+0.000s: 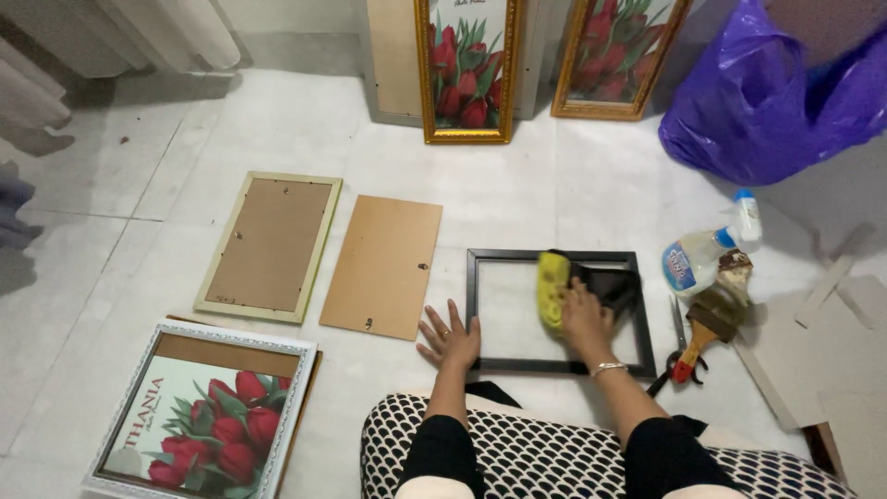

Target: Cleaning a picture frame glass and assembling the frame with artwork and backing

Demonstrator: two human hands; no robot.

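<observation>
While the black frame (560, 312) lies flat on the white tile floor (517, 185), its lower-left corner is pinned by the left hand (450, 338), fingers spread flat, nothing gripped. A yellow sponge (552, 291) is pressed on the glass by the right hand (586, 316), closed over it. Spray bottle (702, 257) & brush (713, 319) are seen just to the right; brown backing board (382, 266) to the left.

floor: pale grey-white square tiles with thin grout lines (139, 176), evenly lit | top left corner: white pleated curtains (139, 32) hanging down to the floor | top edge: light wall base (296, 14), two gold-framed red tulip pictures (467, 69) leaning upright against it | top right corner: bulging purple plastic bag (767, 102)
</observation>
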